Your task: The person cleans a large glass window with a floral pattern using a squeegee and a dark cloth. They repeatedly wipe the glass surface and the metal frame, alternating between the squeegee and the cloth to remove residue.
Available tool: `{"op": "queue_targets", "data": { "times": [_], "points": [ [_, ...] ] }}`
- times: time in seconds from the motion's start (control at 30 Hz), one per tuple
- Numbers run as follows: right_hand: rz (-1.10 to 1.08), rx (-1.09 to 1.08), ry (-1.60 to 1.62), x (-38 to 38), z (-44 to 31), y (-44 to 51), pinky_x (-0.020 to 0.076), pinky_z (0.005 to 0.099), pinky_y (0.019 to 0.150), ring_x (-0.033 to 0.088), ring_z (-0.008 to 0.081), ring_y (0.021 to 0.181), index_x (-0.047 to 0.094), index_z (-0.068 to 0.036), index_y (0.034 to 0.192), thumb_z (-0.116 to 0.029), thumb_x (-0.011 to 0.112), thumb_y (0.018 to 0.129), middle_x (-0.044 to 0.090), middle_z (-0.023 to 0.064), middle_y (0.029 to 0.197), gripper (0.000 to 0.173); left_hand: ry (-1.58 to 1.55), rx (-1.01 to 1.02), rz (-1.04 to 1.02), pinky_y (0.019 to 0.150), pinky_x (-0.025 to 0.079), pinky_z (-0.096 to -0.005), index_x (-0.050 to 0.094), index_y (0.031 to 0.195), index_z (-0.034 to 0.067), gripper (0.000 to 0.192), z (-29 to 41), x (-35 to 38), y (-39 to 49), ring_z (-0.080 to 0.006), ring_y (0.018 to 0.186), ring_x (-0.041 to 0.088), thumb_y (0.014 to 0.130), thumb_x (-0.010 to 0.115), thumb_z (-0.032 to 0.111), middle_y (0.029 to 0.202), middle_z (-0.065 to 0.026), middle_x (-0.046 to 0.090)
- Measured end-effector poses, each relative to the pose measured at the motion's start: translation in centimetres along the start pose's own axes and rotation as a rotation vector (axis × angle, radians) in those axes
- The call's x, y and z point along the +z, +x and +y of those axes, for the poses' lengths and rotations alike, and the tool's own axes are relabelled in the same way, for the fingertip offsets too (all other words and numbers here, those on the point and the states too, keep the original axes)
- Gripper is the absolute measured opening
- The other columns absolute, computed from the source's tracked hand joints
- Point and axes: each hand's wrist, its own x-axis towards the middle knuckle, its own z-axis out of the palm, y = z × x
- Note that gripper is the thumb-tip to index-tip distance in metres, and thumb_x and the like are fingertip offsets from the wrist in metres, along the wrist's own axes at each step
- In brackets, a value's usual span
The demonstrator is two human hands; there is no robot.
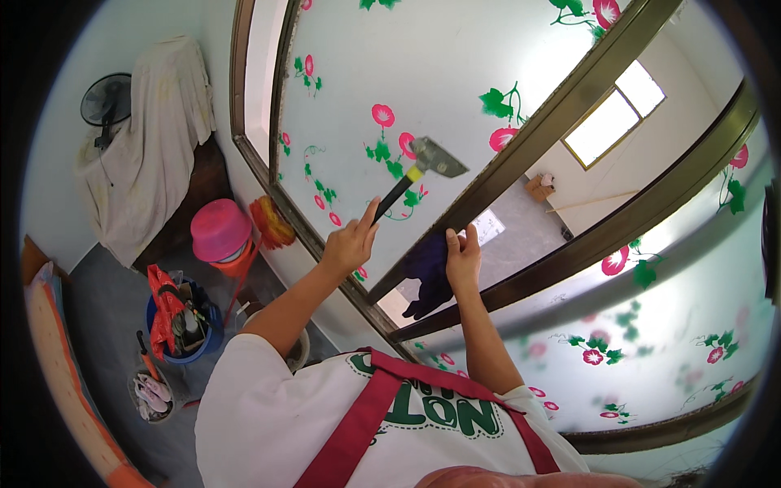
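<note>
My left hand (351, 244) grips the black handle of a wide-bladed scraper (436, 160). A yellow band sits below its grey head. The scraper is in front of a frosted window pane (341, 152) decorated with pink morning glories and green leaves; whether the blade touches the pane, I cannot tell. My right hand (464, 262) is at the bronze-coloured metal window frame (476, 186), thumb and fingers bent. Against its side lies a crumpled dark purple cloth (430, 271), which the hand appears to hold. The cloth covers part of the frame's lower end.
A second flowered pane (610, 341) stands at right. Through the opening shows another room with a cardboard box (540, 188). On the floor at left are a pink basin (221, 229), a blue bucket (210, 326) of tools and a bin (155, 399) holding shoes. A fan (107, 99) stands near draped furniture (158, 140).
</note>
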Motion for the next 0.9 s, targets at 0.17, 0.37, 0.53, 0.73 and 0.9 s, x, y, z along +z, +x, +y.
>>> {"op": "queue_targets", "data": {
  "times": [0.17, 0.37, 0.53, 0.73, 0.9],
  "points": [
    [-0.037, -0.005, 0.007, -0.3, 0.6, 0.1, 0.0459, 0.0387, 0.064, 0.059, 0.0257, 0.067, 0.055, -0.004, 0.12, -0.026, 0.059, 0.095, 0.064, 0.0161, 0.077, 0.034, -0.017, -0.158, -0.211, 0.044, 0.046, -0.041, 0.035, 0.148, 0.014, 0.058, -0.6, 0.6, -7.8, -0.0307, 0.046, 0.055, 0.094, 0.056, 0.021, 0.057, -0.0115, 0.054],
    [-0.049, 0.028, -0.078, 0.0, 0.6, 0.1, 0.045, 0.037, 0.061, 0.058, 0.0242, 0.063, 0.057, -0.002, 0.116, -0.023, 0.059, 0.095, 0.064, 0.0148, 0.072, 0.03, -0.236, -0.327, -0.098, 0.052, 0.044, -0.0437, 0.03, 0.148, 0.01, 0.058, 1.7, -1.8, 4.6, -0.0386, 0.055, 0.058, 0.096, 0.053, 0.018, 0.063, -0.0191, 0.057],
    [0.023, -0.069, -0.005, 0.3, 0.9, 0.1, 0.0415, 0.038, 0.057, 0.052, 0.0225, 0.058, 0.056, 0.0, 0.114, -0.024, 0.059, 0.095, 0.06, 0.0144, 0.067, 0.031, -0.328, -0.362, -0.142, 0.05, 0.044, -0.0449, 0.027, 0.15, 0.012, 0.059, 3.3, -0.3, -3.0, -0.0377, 0.054, 0.059, 0.096, 0.052, 0.019, 0.061, -0.0187, 0.057],
    [-0.073, 0.053, -0.075, 0.0, -0.3, -0.2, 0.0475, 0.0367, 0.071, 0.062, 0.0236, 0.077, 0.055, 0.001, 0.116, -0.029, 0.057, 0.097, 0.067, 0.0169, 0.086, 0.036, -0.35, -0.483, -0.042, 0.046, 0.042, -0.0415, 0.033, 0.147, 0.015, 0.053, 1.4, -3.8, 7.4, -0.0261, 0.042, 0.052, 0.099, 0.049, 0.027, 0.056, -0.0155, 0.049],
    [-0.055, 0.041, -0.05, -0.2, -1.0, -0.1, 0.0476, 0.037, 0.071, 0.062, 0.0245, 0.078, 0.054, 0.002, 0.118, -0.031, 0.057, 0.097, 0.067, 0.0183, 0.087, 0.04, -0.297, -0.511, -0.217, 0.05, 0.045, -0.0444, 0.025, 0.15, 0.016, 0.057, 3.0, -3.3, 3.8, -0.0355, 0.048, 0.057, 0.099, 0.047, 0.024, 0.056, -0.0175, 0.053]
  ]
}}
